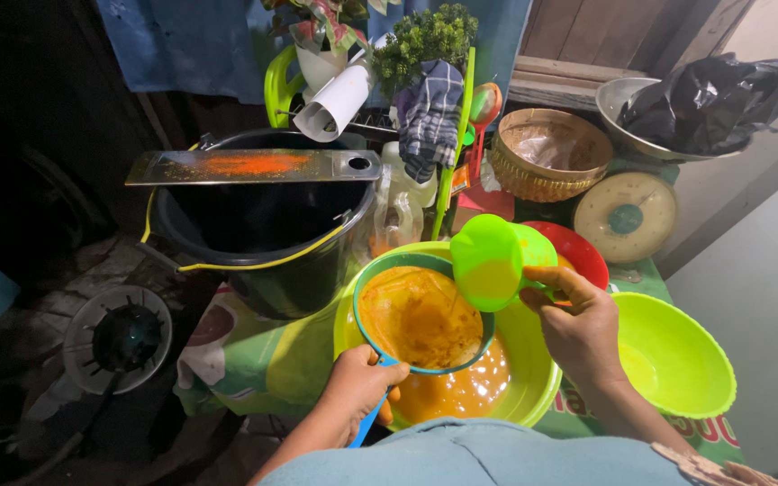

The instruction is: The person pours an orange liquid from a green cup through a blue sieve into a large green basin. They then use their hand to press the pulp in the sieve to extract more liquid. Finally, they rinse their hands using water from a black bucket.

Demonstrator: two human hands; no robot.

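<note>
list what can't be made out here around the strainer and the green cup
- Head view: inside of the tilted green cup faces away; contents unseen.
- Bottom of the yellow-green basin is hidden by the strainer and orange liquid.
- Strainer handle is mostly covered by the left hand.
- Black bucket interior is too dark.
- Red bowl is largely blocked by the cup and right hand.

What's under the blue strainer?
Under the blue strainer, a yellow-green basin holds orange liquid. The strainer hides the basin's middle and bottom.
</note>
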